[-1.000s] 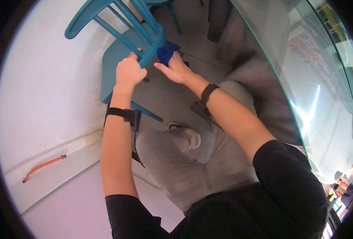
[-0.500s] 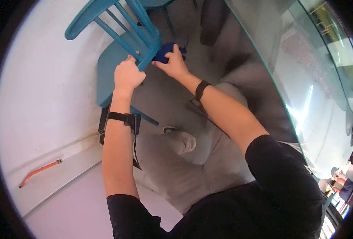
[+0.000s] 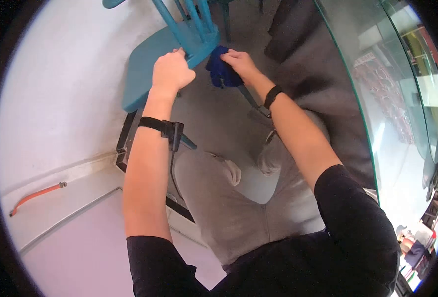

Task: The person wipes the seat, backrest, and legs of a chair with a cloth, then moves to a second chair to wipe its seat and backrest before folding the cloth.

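A teal wooden chair [image 3: 152, 62] stands tilted in view against the white wall, its spindled back toward the top. At the rear edge of its seat, beside the base of the spindles, my left hand [image 3: 172, 72] is closed on the chair; some of its fingertips are hidden behind the hand. Just right of the seat corner, my right hand [image 3: 239, 63] pinches a dark blue cloth [image 3: 221, 72], which hangs bunched below the fingers. A teal chair leg shows beneath the cloth.
A glass tabletop [image 3: 372, 114] runs along the right, with dark brown fabric [image 3: 327, 94] beneath its edge. An orange hose [image 3: 36, 194] lies on the ledge at lower left. Another teal chair [image 3: 226, 17] is partly visible at the top.
The cloth has come away from the seat corner and hangs lower, held in my right hand. The chair and my left hand appear further right and higher as the view shifts.
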`<state>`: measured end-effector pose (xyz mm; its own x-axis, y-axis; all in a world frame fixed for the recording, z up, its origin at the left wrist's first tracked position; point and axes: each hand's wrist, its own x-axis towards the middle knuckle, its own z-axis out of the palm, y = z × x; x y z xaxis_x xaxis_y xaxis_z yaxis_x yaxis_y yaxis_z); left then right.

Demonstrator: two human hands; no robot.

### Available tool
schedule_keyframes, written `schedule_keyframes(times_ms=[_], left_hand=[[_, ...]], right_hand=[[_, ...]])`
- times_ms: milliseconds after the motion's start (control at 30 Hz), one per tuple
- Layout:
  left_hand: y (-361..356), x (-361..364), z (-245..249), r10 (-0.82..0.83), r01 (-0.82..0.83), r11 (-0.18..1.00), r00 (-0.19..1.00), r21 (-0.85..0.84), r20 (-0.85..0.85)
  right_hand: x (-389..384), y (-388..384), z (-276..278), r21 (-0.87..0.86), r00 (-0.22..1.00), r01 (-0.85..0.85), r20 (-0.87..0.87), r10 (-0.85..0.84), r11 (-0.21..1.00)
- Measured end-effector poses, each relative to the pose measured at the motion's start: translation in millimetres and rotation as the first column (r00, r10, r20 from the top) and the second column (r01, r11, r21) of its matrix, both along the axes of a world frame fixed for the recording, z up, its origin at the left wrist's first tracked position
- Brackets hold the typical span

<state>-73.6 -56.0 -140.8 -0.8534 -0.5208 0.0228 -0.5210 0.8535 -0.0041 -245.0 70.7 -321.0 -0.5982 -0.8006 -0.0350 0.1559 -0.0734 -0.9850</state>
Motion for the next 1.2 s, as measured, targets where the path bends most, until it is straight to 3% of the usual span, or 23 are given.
schedule_keyframes(times_ms=[33,100,133,200,233,300,333,400,533,600,833,900,967,1100,1200], left_hand=[[0,0,0,-0.008,0.008,1.000,1.000,0.006,-0.006],[2,1,-2,-0.007,0.007,1.000,1.000,0.018,-0.012],[2,1,-1,-0.003,0.003,1.000,1.000,0.022,-0.007],[2,0,0,-0.001,0.001,1.000,1.000,0.029,0.003],[3,-1,0,0.011,-0.011,1.000,1.000,0.013,0.004],[2,-1,0,0.030,-0.030,1.000,0.999,0.001,0.011],[0,-1,0,0.031,-0.031,1.000,0.999,0.000,0.020],[1,0,-2,0.031,-0.031,1.000,0.999,0.001,0.031],[2,0,-3,0.056,-0.056,0.998,0.997,-0.017,0.046],[-1,0,-4,0.049,-0.049,0.999,0.997,-0.015,0.051],[-2,-4,-2,0.047,-0.047,0.999,0.997,-0.001,0.064],[-3,-5,-3,0.049,-0.049,0.999,0.996,0.005,0.075],[-8,-1,-11,0.025,-0.026,0.997,1.000,-0.068,-0.007],[-3,-4,1,0.055,-0.055,0.998,0.995,-0.002,0.078],[-4,-6,2,0.056,-0.058,0.998,0.996,0.016,0.070]], right_hand=[[-3,3,6,-0.001,1.000,-0.010,-0.001,0.010,1.000],[-10,7,10,0.244,0.972,-0.139,-0.151,0.179,0.960],[-7,5,7,0.247,0.971,-0.147,-0.148,0.187,0.958],[2,-1,-5,0.311,0.881,0.158,-0.474,0.009,0.937],[7,-5,-16,0.312,0.881,0.155,-0.472,0.011,0.937],[22,-9,-27,0.085,0.891,0.199,-0.431,-0.144,0.976],[30,-7,-27,0.092,0.894,0.194,-0.425,-0.138,0.977],[43,3,-26,0.023,0.767,0.248,-0.615,-0.181,0.969],[71,17,-41,0.081,0.674,0.427,-0.692,-0.258,0.901],[79,28,-60,0.030,0.559,0.503,-0.774,-0.298,0.864],[109,106,-153,0.280,0.610,0.574,-0.773,-0.174,0.770],[116,128,-165,0.506,0.719,0.558,-0.691,-0.078,0.657],[116,135,-180,0.527,0.727,0.548,-0.684,-0.058,0.649],[114,139,-181,0.619,0.827,0.467,-0.559,-0.063,0.631],[118,140,-184,0.584,0.741,0.562,-0.670,-0.043,0.586]])
